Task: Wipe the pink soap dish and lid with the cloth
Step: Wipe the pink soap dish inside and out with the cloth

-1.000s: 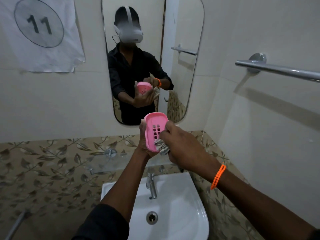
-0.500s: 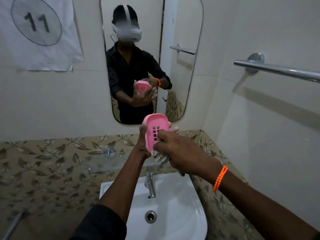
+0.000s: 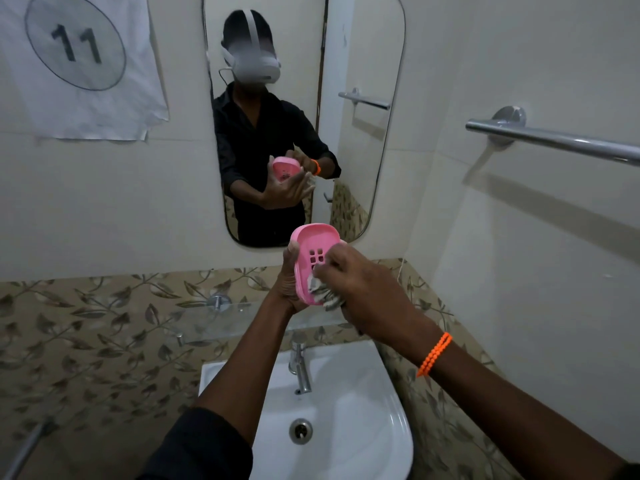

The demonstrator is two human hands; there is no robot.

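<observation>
Right now: oval slotted pink soap dish [image 3: 313, 249], crumpled cloth [image 3: 320, 293] inside

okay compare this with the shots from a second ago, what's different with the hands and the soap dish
The right hand has slid the cloth up the inside of the pink soap dish, now covering most of the drain slots. The left hand still grips the dish upright above the sink; nothing was let go.
</observation>
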